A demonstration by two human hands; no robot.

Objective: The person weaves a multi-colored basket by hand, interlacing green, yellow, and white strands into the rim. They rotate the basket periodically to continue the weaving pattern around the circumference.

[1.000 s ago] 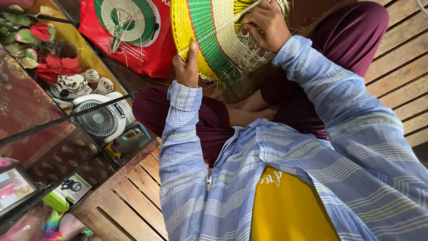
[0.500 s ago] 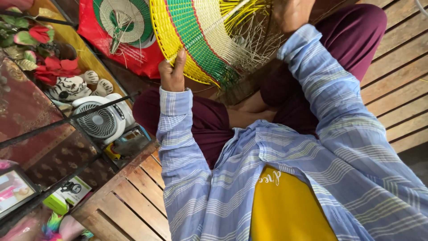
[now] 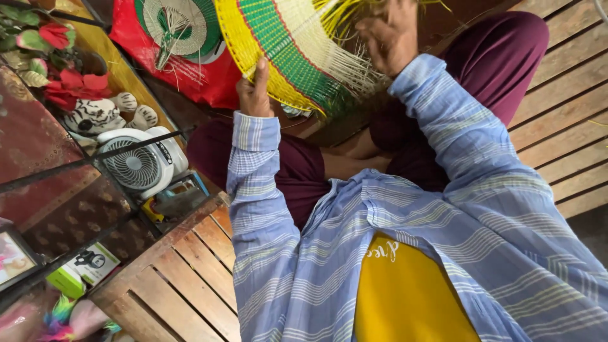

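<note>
Pinching the woven fan's [image 3: 285, 50] rim, left hand [image 3: 254, 95] grip clamped; right hand [image 3: 389, 35] among loose strands.

A small green and white box [image 3: 87, 268] with a dark printed picture lies low at the left, under the dark metal rack [image 3: 76, 161]; beside it, a framed picture [image 3: 11, 259] at the edge

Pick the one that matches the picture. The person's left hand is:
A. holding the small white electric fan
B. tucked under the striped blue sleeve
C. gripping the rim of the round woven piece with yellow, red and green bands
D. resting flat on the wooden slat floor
C: the left hand clasps the yellow edge of the round woven piece, thumb raised against it, well above the small white fan.
</note>
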